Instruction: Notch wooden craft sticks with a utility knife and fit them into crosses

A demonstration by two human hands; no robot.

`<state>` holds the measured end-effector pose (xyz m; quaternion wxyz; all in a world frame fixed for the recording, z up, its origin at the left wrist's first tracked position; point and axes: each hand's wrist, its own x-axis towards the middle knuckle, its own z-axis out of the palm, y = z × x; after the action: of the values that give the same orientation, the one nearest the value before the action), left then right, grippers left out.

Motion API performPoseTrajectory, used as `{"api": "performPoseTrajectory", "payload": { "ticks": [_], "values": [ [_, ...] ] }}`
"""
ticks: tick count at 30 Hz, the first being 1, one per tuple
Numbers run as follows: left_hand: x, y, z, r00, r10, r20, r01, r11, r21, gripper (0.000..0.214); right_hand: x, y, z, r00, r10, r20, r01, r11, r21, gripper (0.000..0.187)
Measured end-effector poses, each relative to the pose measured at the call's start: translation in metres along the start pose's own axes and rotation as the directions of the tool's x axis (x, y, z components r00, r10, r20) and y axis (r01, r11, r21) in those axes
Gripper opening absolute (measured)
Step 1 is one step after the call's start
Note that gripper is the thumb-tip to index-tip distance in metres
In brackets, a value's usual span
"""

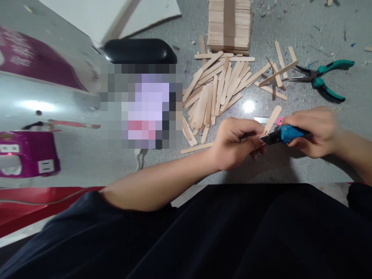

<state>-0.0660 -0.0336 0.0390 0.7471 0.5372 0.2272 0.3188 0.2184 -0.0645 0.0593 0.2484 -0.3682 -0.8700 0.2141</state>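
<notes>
My left hand (232,143) pinches a wooden craft stick (273,118) near its lower end, the rounded far end pointing up and away. In my right hand (315,131) is a blue box cutter (290,133), its dark blade reaching left to the stick beside my left fingertips. Whether the blade is cutting into the wood I cannot tell. Behind the stick lies a pink-handled cutter (279,121), with a silver blade pointing left; my right fingers partly cover it. A loose heap of craft sticks (206,100) spreads over the table just beyond my left hand.
A banded stack of craft sticks (238,23) stands at the back. Several joined sticks (276,73) and green-handled pliers (319,77) lie right of the heap. At left are a black case (141,51), a blurred-out patch (148,104) and a purple power socket (31,153).
</notes>
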Motion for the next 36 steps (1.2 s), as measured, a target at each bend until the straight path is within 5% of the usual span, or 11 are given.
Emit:
{"api": "performPoseTrajectory", "payload": {
  "ticks": [14,24,36],
  "values": [
    [0.006,0.014,0.002,0.990,-0.127,0.054,0.131,0.988,-0.080,0.056,-0.002,-0.004,0.003,0.999,-0.033,-0.012,0.033,0.999,0.002,0.041],
    [0.011,0.008,0.002,0.985,-0.171,0.013,0.167,0.943,-0.289,0.047,-0.003,-0.005,0.009,0.998,0.060,-0.031,-0.054,0.986,0.155,0.044],
    [0.010,0.005,-0.002,0.987,-0.093,0.128,0.143,0.869,-0.474,0.030,-0.002,-0.007,0.009,0.998,0.043,-0.039,-0.036,0.986,0.163,0.042]
  ]
}}
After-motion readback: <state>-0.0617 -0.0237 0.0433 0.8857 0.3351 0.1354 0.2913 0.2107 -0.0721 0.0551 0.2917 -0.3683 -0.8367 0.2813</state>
